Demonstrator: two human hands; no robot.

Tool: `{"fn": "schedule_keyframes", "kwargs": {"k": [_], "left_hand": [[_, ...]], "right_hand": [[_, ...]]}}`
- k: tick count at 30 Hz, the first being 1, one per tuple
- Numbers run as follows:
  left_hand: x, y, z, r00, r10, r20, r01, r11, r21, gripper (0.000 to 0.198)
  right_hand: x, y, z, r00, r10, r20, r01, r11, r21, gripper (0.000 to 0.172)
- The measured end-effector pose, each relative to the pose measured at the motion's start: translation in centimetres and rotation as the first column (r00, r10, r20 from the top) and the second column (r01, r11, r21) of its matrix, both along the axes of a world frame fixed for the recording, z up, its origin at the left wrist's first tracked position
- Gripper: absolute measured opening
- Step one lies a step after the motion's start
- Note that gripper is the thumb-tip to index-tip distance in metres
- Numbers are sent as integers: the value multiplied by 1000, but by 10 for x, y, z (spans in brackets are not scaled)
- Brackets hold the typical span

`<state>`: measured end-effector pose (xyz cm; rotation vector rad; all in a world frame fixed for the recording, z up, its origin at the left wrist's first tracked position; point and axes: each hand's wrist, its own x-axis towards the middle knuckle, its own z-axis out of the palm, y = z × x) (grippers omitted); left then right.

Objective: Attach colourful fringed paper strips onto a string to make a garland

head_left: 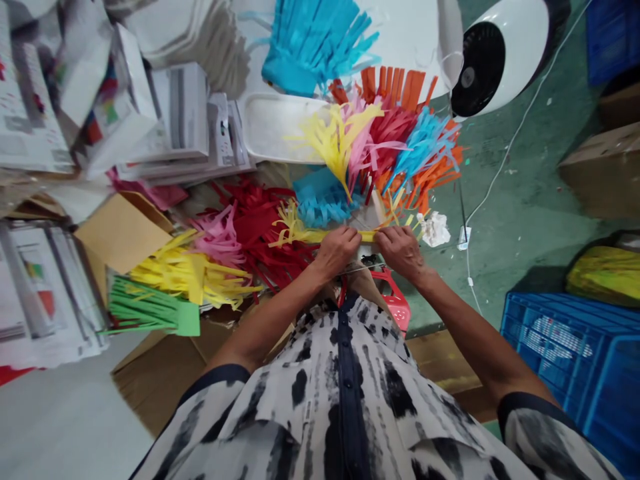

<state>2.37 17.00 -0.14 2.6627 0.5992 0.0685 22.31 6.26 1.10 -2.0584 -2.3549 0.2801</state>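
Both my hands are closed on one twisted yellow paper tassel [369,237], held level in front of my waist. My left hand [341,250] grips it near its fringed end, which spreads out to the left. A short way to the right, my right hand [401,252] pinches the same strip. Just beyond them lies a blue fringed tassel [325,197]. Red fringed paper [255,223] is heaped to the left of my left hand. Finished-looking yellow, pink, red, blue and orange tassels [393,137] hang bunched past my hands.
Yellow [195,273] and green fringed paper [150,307] lie at left by an open cardboard box [123,230]. A white tray [285,127] and large blue fringe [317,47] are farther back. Right are a fan [480,67], a cable, and a blue crate [555,353].
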Motion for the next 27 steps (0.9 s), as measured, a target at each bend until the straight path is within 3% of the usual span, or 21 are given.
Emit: {"fn": "schedule_keyframes", "kwargs": {"k": [5,11,16,24,27], "left_hand": [[0,1,1,1000,-4,25,4,1000,-12,21],[3,-4,-2,1000,30,-7,-30,998,53,21],[3,-6,-4,999,36,-10,-36,999,35,17],[-32,14,-4,950,311,29,-310,949,-55,24],[-42,22,-4,931,362,44,-355,928,-112,23]], "right_hand": [[6,-3,-4,999,51,8,-51,999,-6,34],[8,0,-3,998,-54,-33,54,998,-10,30],[-12,2,4,995,-73,-68,76,997,31,24],[-18,11,-7,965,-246,-87,247,969,7,19],[-17,14,-5,960,-272,-70,271,962,-25,18]]}}
